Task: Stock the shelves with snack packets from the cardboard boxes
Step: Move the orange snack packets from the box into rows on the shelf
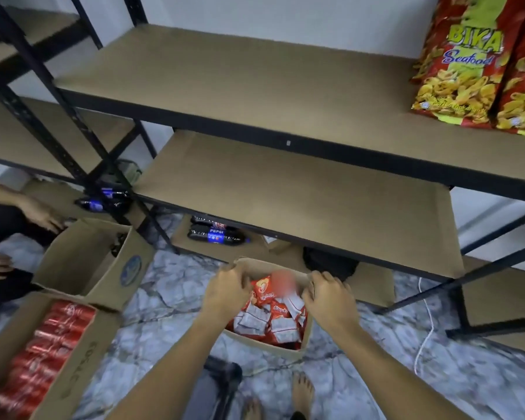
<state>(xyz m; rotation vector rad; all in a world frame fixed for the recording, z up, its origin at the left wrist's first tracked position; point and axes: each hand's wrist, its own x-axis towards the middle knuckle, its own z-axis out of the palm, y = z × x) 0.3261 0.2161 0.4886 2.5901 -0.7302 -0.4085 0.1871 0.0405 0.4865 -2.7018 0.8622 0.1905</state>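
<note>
A small cardboard box (267,348) full of red-and-white snack packets (270,316) sits on the marble floor below the shelves. My left hand (226,291) grips the box's left rim with curled fingers. My right hand (329,294) grips its right rim the same way. Two large red and yellow snack bags (458,68) stand on the upper shelf (240,83) at the right. The middle shelf (300,195) is a bare brown board.
An open, mostly hollow box (103,268) stands at the left, and a box of red packs (43,359) lies at the lower left. Another person's hands (43,216) reach in from the left edge. Dark soda bottles (215,234) lie on the bottom shelf. A white cord (428,325) trails on the floor.
</note>
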